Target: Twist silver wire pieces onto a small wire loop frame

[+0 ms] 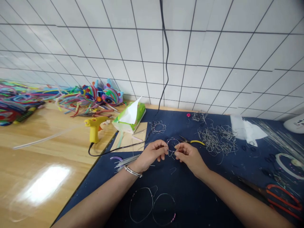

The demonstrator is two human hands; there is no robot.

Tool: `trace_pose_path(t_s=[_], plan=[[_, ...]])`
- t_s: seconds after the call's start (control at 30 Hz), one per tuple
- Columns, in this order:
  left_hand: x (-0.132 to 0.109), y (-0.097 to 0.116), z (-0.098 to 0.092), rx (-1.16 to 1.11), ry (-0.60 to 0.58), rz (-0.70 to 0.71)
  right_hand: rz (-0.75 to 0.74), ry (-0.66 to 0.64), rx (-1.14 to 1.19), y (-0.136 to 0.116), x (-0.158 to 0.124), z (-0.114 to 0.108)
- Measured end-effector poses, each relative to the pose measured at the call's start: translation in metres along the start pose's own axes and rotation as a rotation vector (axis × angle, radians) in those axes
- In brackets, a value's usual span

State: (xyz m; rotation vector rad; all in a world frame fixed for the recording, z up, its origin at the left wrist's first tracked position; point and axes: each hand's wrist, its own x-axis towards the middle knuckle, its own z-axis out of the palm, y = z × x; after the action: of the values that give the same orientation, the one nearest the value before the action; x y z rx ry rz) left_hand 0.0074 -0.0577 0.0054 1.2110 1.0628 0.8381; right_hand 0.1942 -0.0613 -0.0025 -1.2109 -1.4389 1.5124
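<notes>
Between both hands is a small round wire ring with tiny beads and thin wire loops. My left hand, with a silver bangle at its wrist, pinches the ring's left side. On the opposite side my right hand pinches it with thumb and fingers. Just behind the right hand lie pliers with a yellow handle. A flower-shaped wire piece rests behind the left hand. Nearer the front edge are two larger wire loops, one carrying pink beads.
Tangled wire heaps at the right, near orange-handled scissors. Straight wires lie beside my left wrist. Left are a yellow glue gun with a black cord, a tissue pack and colourful pipe cleaners. A tiled wall stands behind.
</notes>
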Motion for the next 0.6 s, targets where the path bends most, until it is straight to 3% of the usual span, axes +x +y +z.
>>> trace_pose_path(t_s=[0.33, 0.5, 0.6], plan=[[0.0002, -0.0042, 0.0018, 0.133, 0.083, 0.004, 0.031, -0.05, -0.001, -0.005, -0.0005, 0.0022], [0.0004, -0.0029, -0.001, 0.27, 0.062, 0.096, 0.0, 0.044, -0.037, -0.0047, -0.0015, 0.0033], [0.0002, -0.0034, -0.0029, 0.225, 0.0, -0.002, -0.069, 0.096, -0.187, -0.0046, -0.003, 0.0037]])
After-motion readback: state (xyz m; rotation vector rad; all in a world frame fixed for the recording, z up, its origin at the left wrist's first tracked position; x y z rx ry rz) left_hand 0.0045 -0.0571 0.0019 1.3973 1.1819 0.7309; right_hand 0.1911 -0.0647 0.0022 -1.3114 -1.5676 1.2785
